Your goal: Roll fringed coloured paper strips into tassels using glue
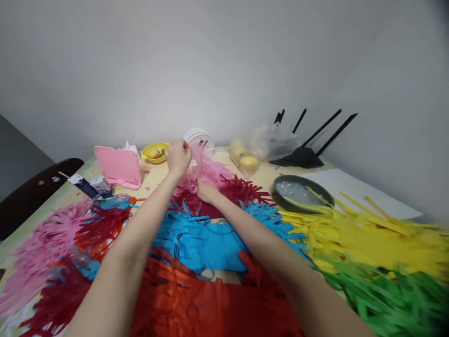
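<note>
Raised at the back of the table, my left hand (pixel 178 158) pinches the upper edge of a pink fringed sheet (pixel 214 171), which looks like tissue or crepe paper. Lower and to the right, my right hand (pixel 207 191) has its fingers closed at the front of the same pink sheet. Directly beneath lies a dark red fringed sheet (pixel 245 189). Nearer to me are a blue fringed sheet (pixel 215 243) and an orange-red one (pixel 224 304), partly covered by my forearms.
Yellow fringe (pixel 375 238) and green fringe (pixel 396 292) spread on the right. A dark round dish (pixel 280 196), bagged yellow fruit (pixel 249 164) and black-handled items (pixel 298 157) stand behind. A pink tablet case (pixel 119 166), yellow bowl (pixel 156 159) and pink fringe bundle (pixel 45 243) are left.
</note>
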A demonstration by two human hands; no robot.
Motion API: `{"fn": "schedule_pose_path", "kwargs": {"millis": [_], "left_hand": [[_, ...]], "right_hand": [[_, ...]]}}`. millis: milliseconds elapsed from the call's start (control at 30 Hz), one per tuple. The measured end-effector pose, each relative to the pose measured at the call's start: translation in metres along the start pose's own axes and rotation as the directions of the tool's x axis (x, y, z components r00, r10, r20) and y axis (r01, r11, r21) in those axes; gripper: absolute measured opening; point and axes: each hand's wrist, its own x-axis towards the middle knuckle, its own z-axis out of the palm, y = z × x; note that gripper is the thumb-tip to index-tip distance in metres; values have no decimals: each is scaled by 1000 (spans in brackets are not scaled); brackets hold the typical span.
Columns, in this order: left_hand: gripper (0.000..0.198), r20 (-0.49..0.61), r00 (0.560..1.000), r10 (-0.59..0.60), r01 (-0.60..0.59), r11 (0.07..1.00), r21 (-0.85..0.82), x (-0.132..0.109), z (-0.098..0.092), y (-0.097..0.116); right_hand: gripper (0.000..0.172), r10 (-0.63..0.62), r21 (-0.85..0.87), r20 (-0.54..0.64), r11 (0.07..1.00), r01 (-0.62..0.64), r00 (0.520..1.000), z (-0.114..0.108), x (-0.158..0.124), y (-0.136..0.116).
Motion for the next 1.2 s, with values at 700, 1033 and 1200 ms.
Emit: {"fn": "schedule_pose_path", "kwargs": {"millis": [700, 1033, 1200], "left_hand": [[5, 249, 890, 381, -435, 874, 217, -177, -199, 22], [24, 417, 843, 340, -139, 886, -442, -215, -220, 11], [13, 380, 871, 313, -23, 796, -604, -217, -218, 18]], "right_hand": [[48, -383, -31, -688, 865, 502, 616, -86, -201, -116], [27, -333, 416, -288, 801, 431, 898, -119, -252, -91], [23, -261, 576, -234, 739, 349, 937, -139, -277, -82]]}}
